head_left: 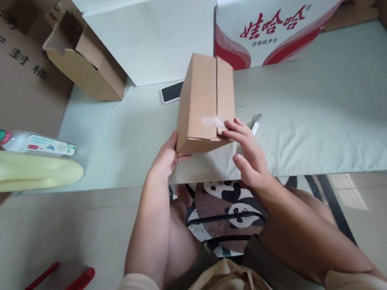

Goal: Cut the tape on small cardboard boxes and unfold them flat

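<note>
A small brown cardboard box (pixel 202 96) stands tilted near the front edge of the cloth-covered surface. A seam runs along its top, and a strip of clear tape (pixel 212 120) crosses that seam at the near end. My left hand (pixel 168 156) grips the lower left near corner, thumb on the side and fingers underneath. With fingers spread, my right hand (pixel 247 152) rests its fingertips on the near right top edge, where a flap sits slightly raised. Just beyond that hand lies a utility knife (pixel 256 125), partly hidden by the fingers.
Behind the box are a dark-screened phone (pixel 171 92), a large white box (pixel 155 38) and a red-and-white carton (pixel 267 32). On the left are an opened cardboard box (pixel 95 66), a plastic bottle (pixel 41 144) and a pale yellow object (pixel 31 171). Pale green cloth (pixel 336 103) extends rightward.
</note>
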{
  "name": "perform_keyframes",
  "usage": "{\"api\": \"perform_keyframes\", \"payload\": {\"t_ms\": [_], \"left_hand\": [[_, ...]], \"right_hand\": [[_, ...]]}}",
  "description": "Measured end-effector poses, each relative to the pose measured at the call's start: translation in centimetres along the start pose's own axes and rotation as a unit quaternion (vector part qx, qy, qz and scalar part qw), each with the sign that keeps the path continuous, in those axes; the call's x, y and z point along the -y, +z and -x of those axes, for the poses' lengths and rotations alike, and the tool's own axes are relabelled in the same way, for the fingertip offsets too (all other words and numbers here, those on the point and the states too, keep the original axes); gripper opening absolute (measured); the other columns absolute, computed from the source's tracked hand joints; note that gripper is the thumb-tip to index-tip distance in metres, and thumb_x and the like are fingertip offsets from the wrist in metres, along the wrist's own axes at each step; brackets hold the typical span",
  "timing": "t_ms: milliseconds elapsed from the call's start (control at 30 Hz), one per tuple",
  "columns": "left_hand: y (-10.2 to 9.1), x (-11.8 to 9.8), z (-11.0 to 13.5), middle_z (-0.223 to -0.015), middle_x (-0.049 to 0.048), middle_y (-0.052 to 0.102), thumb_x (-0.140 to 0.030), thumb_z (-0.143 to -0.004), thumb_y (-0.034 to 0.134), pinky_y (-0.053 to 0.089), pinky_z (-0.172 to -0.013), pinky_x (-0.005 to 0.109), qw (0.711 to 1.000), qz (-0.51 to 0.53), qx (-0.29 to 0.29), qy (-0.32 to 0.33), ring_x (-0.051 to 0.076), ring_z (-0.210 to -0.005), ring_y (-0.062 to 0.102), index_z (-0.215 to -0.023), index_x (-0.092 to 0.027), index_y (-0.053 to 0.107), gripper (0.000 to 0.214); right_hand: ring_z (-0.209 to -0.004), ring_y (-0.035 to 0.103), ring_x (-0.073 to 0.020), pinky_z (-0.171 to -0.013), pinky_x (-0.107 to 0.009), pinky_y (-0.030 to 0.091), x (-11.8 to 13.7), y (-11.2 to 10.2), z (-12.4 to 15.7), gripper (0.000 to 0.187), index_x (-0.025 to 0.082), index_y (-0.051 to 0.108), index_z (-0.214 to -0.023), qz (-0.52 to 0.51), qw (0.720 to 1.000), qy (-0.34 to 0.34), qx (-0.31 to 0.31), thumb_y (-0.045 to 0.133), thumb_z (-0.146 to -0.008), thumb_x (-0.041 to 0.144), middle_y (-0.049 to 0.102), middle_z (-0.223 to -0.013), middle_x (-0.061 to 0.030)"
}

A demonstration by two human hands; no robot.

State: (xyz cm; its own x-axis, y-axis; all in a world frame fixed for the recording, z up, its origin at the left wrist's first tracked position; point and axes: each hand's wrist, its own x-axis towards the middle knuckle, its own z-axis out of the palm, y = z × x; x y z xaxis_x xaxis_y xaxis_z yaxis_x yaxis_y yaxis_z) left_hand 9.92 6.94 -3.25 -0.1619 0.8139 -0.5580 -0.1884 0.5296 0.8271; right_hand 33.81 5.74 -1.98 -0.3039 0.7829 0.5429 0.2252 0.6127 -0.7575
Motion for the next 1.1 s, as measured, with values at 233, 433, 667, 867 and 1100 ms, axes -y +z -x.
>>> {"api": "perform_keyframes", "payload": {"t_ms": [233, 433, 667, 867, 1100], "left_hand": [[0.2, 1.1, -0.4, -0.102, 0.0105, 0.076, -0.048, -0.081, 0.068, 0.058, -0.073, 0.036, 0.972, -0.168, -0.049, 0.157, 0.026, -0.091, 0.072, -0.11, -0.022, 0.07, 0.04], [0.8, 0.3, 0.4, -0.133, 0.007, 0.065, -0.068, -0.09, 0.046, 0.034, -0.121, 0.052, 0.766, -0.206, -0.052, 0.606, 0.029, -0.134, 0.055, -0.121, -0.03, 0.065, 0.053], [1.4, 0.8, 0.8, -0.129, 0.0105, 0.063, -0.056, -0.098, 0.041, 0.044, -0.112, 0.05, 0.725, -0.247, -0.09, 0.636, 0.028, -0.126, 0.058, -0.116, -0.025, 0.067, 0.044], [1.4, 0.8, 0.7, -0.127, 0.0108, 0.064, -0.059, -0.097, 0.041, 0.046, -0.11, 0.05, 0.73, -0.248, -0.106, 0.628, 0.027, -0.125, 0.059, -0.113, -0.025, 0.068, 0.046], [1.7, 0.9, 0.8, -0.127, 0.0104, 0.064, -0.06, -0.097, 0.041, 0.046, -0.109, 0.049, 0.733, -0.247, -0.11, 0.624, 0.027, -0.125, 0.059, -0.113, -0.025, 0.068, 0.048]], "right_hand": [[-0.151, 0.038, -0.0301, -0.127, -0.059, 0.026, -0.4, -0.1, -0.2, 0.041, 0.029, 0.064, -0.131, -0.006, 1.0, -0.005, -0.021, 0.047, -0.098, 0.046, 0.06, -0.145, -0.0053], [-0.15, 0.04, -0.0296, -0.126, -0.059, 0.028, 0.0, 1.2, -0.5, 0.037, 0.029, 0.064, -0.128, 0.008, 0.998, -0.042, 0.047, 0.053, -0.094, 0.037, 0.06, -0.145, -0.0052], [-0.097, 0.068, -0.0242, -0.083, -0.043, 0.058, -1.5, -0.8, -1.0, 0.03, 0.022, 0.069, -0.114, 0.16, 0.979, 0.106, -0.067, 0.048, -0.093, 0.03, 0.07, -0.108, -0.0099], [-0.067, 0.06, -0.0239, -0.055, -0.034, 0.042, -4.6, -2.7, -0.9, 0.047, 0.02, 0.066, -0.126, 0.405, 0.861, 0.293, 0.096, 0.055, -0.087, 0.043, 0.07, -0.089, -0.0139], [-0.055, 0.052, -0.0162, -0.056, -0.03, 0.039, -3.7, -1.9, -1.6, 0.023, 0.018, 0.07, -0.085, 0.183, 0.923, 0.338, 0.014, 0.048, -0.077, 0.023, 0.059, -0.06, -0.0029]]}}
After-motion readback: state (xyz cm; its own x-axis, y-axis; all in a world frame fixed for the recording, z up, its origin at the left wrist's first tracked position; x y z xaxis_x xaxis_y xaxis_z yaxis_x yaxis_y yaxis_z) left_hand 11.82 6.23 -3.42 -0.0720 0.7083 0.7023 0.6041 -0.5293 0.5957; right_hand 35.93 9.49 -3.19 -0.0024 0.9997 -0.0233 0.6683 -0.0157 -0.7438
